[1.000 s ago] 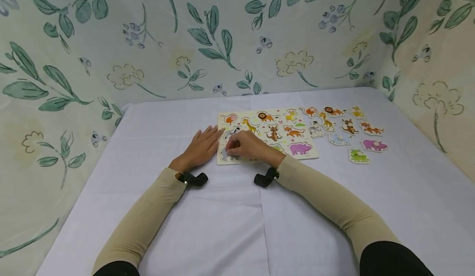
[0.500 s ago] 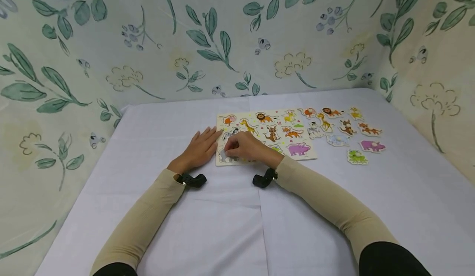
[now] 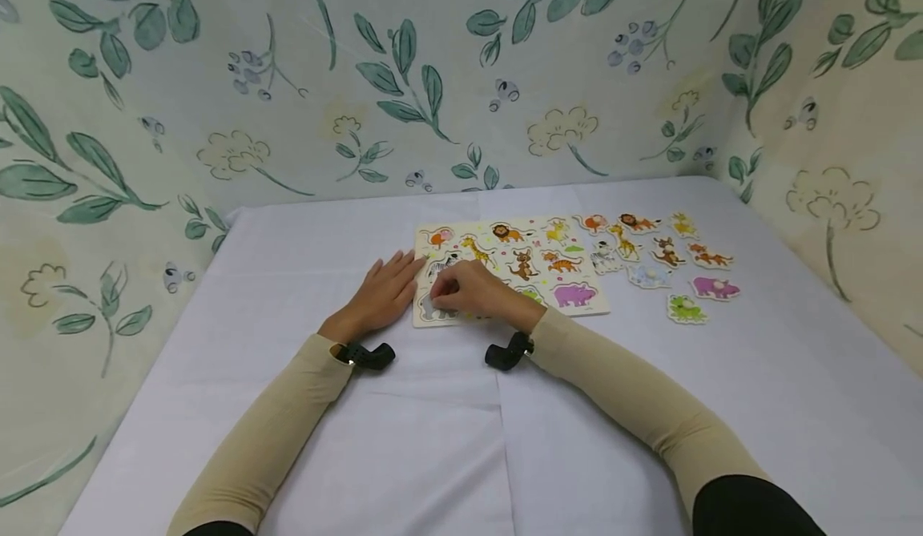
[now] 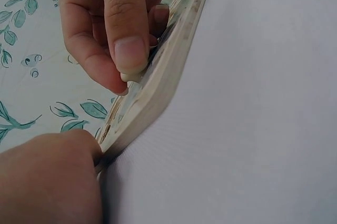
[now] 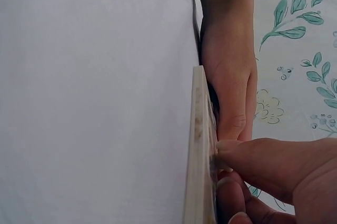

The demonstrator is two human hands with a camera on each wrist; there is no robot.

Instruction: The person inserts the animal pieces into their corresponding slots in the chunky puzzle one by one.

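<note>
A wooden animal puzzle board lies flat on the table. My left hand lies with straight fingers along the board's left edge, touching it. Over the board's lower left corner, my right hand pinches a small pale knob between thumb and forefinger. Beneath those fingers is a grey animal puzzle piece, partly hidden by the hand. Whether it sits fully in its recess I cannot tell. The right hand also covers part of the board's bottom row.
Several loose animal pieces lie right of the board, among them a purple hippo, a green frog, a tiger and a pale blue piece. A white cloth covers the table; a leaf-patterned curtain hangs behind.
The head view has shifted slightly, so everything appears a little lower and further left. Both hands keep nearly the same places on the board, and the right still pinches the knob.
</note>
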